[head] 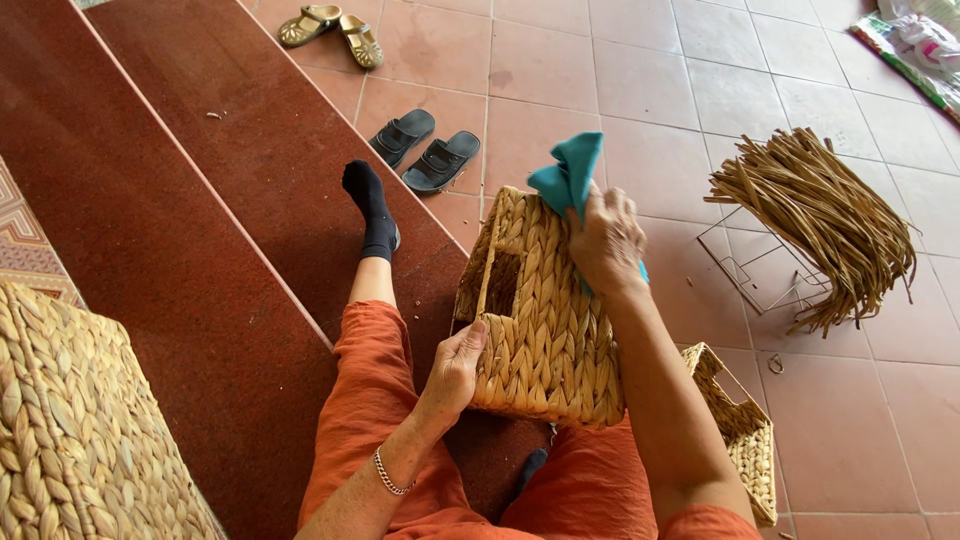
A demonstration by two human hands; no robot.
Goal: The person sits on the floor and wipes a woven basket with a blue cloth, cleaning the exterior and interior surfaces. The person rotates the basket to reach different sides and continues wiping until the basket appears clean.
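Observation:
A woven straw basket (545, 320) rests on my lap, lying on its side with its handle hole towards the left. My left hand (455, 372) grips its lower left edge, thumb over the rim. My right hand (605, 240) presses a teal cloth (568, 172) against the basket's top side. My legs are in orange trousers, and my left foot wears a black sock (372, 210).
A second woven basket (742, 430) stands on the tiled floor by my right knee. A bundle of dried straw (815, 215) lies over a wire frame (760, 270) at right. Black sandals (425, 148), tan sandals (332, 28), another woven basket (80, 440) lower left, red steps at left.

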